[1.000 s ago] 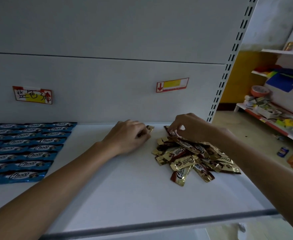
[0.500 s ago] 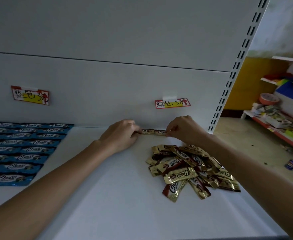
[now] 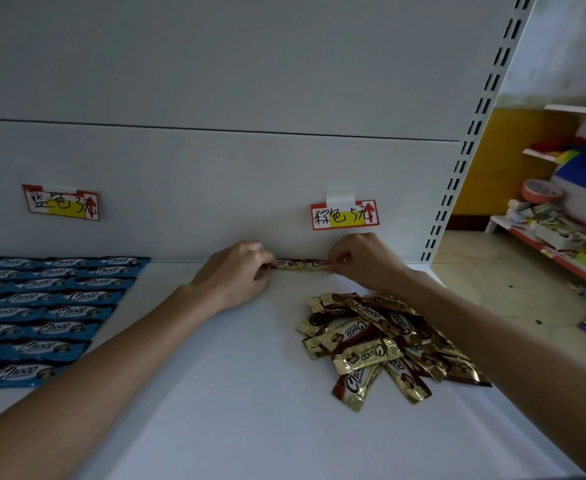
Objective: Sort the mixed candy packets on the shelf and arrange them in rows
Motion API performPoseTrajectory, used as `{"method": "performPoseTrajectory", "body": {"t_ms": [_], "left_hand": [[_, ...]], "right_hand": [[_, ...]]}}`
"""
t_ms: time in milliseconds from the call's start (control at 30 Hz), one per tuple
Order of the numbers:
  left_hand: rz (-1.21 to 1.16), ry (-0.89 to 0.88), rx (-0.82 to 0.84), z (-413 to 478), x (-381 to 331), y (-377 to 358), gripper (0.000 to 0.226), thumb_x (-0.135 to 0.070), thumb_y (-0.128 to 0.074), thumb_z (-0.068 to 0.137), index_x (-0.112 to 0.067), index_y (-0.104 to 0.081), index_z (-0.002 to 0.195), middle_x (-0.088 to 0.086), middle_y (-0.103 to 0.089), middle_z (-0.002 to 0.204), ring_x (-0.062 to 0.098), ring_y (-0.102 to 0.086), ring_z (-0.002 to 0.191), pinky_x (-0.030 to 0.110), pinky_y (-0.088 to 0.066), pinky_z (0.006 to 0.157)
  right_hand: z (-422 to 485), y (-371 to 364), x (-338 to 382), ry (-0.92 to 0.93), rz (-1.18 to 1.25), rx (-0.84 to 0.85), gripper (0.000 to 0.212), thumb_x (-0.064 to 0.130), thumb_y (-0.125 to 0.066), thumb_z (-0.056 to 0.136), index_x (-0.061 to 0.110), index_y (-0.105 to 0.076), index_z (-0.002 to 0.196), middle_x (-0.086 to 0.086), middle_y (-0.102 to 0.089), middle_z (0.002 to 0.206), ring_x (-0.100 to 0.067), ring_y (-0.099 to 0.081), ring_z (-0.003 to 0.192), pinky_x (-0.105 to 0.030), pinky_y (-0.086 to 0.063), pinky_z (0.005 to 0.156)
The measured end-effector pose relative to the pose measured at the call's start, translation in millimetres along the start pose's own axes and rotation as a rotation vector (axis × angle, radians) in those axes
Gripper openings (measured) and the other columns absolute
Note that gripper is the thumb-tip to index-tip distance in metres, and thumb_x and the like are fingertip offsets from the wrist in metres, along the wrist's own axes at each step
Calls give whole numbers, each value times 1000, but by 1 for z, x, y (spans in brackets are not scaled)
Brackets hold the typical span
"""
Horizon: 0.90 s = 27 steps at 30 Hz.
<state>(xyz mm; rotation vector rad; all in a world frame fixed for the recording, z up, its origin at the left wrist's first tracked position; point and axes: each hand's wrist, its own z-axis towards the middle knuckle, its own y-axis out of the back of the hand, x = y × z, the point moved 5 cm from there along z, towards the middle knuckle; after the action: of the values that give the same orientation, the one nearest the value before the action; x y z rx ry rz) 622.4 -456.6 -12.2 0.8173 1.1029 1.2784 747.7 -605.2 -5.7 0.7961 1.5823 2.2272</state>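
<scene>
The blue packets (image 3: pixel 49 306) lie in neat rows. The left hand (image 3: pixel 236 275) and right hand (image 3: pixel 364 261) each pinch a gold packet (image 3: pixel 289 264) at the back of the shelf (image 3: pixel 215 393). The gold pile (image 3: pixel 381 344) is not lined up yet.

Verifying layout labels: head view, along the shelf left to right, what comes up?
Rows of blue packets → left hand, pinching one end → brown-gold packet pair → right hand, pinching the other end → slotted upright → side shelves. Loose brown-gold pile left out: it overlaps the right hand.
</scene>
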Motion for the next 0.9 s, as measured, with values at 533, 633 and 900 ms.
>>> {"method": "performPoseTrajectory", "body": {"t_ms": [533,633,900], "left_hand": [[-251,-108,-49,-29,-62,2,30,-40,-59,87,-24,-62,112,-9,-59,109,7,-54,97,30,-46,82],[-314,-128,-21,-28,-69,-4,22,-33,-66,83,-22,-65,103,-7,-63,102,11,-58,90,36,-50,77],[-362,-35,-111,-32,-60,6,22,-25,-64,82,-21,-66,103,-13,-64,84,11,-63,83,33,-51,78]], "right_hand": [[-63,25,14,74,156,155,20,32,-67,83,26,-70,102,22,-62,90,10,-56,80,0,-39,68],[-70,23,19,78,104,155,24,36,-69,81,27,-70,103,17,-61,93,5,-53,82,-2,-38,69],[-72,29,23,98,163,6,20,25,-65,85,20,-70,104,8,-67,99,0,-59,84,-5,-43,70]]}}
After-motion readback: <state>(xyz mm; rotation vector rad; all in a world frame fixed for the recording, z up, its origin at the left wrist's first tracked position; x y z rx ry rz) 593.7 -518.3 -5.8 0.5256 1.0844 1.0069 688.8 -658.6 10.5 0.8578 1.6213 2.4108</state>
